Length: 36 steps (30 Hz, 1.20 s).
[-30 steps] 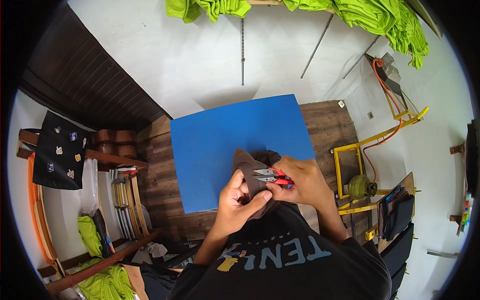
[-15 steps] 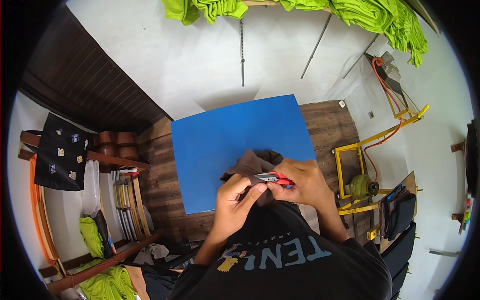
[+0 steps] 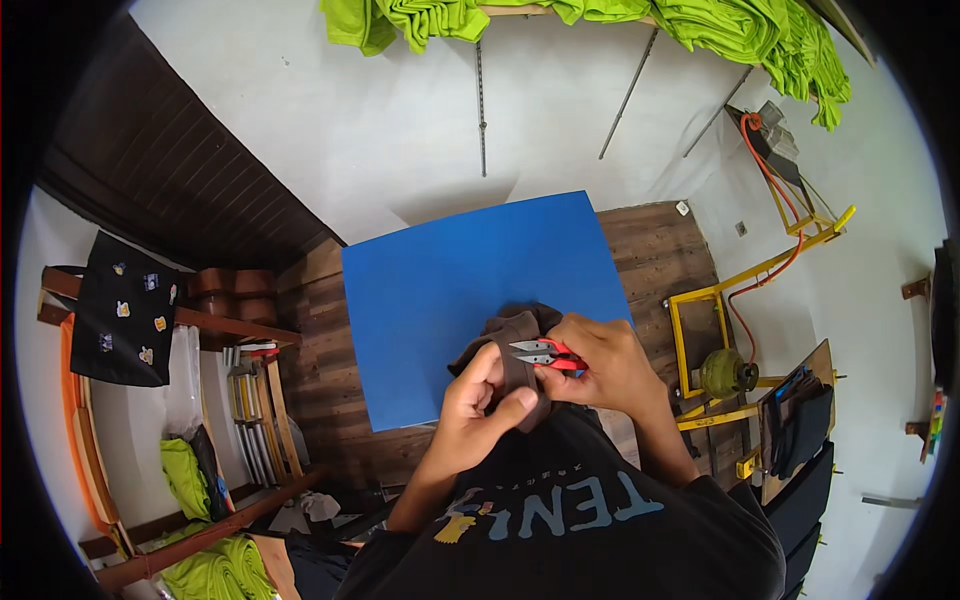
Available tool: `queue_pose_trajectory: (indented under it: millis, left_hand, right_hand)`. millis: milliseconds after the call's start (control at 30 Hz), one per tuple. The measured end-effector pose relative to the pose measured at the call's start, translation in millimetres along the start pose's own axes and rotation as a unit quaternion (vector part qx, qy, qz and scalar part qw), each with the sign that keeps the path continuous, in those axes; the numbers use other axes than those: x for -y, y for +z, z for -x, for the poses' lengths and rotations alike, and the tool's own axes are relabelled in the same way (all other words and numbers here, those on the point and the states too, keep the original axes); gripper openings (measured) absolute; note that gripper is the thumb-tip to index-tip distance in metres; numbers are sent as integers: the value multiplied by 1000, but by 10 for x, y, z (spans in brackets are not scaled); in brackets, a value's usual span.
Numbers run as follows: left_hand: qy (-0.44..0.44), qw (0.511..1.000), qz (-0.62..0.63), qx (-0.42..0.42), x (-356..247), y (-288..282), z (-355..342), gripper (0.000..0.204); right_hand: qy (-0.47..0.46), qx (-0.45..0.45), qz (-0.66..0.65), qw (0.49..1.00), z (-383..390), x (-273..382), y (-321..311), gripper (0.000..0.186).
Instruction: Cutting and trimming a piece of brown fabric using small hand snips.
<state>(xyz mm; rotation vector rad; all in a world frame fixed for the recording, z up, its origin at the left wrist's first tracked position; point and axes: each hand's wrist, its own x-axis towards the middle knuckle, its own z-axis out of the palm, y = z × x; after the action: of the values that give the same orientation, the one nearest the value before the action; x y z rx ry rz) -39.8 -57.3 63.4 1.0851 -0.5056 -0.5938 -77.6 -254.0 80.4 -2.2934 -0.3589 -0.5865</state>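
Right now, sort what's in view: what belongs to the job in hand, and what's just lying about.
In the job:
- brown cloth, in the left hand
- snips, in the right hand

Apparently just about:
- green cloth
- black bag
- yellow frame
- green tank

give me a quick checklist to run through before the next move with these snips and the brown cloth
1. Right grip closed around the snips: ok
2. Left grip holding the brown cloth: ok
3. Left fingers well away from the blades: not ok, the tips point toward them, close by
4. Thread between the blades: cannot tell, too small
5. Cloth resting on the blue table: cannot tell
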Motion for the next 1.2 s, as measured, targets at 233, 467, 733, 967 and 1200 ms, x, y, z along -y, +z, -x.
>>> queue_pose_trajectory:
  millis: [233,467,733,967,1200]
  left_hand:
    - [53,998,7,-42,87,-47,-38,27]
    - [24,998,-34,-44,43,-46,-23,24]
    - [-19,998,-58,-13,-25,-63,-18,18]
    - [-28,997,-64,28,-76,-73,-34,33]
    - [-50,997,-39,47,-117,-88,-49,42]
  right_hand:
    - [2,6,-10,1000,7,46,44,24]
    - [15,15,-27,999,4,14,36,25]
    - [40,32,-26,998,-42,0,2,23]
    - [50,41,-22,998,-42,8,17,22]
    - [39,32,-16,999,-43,-7,30,24]
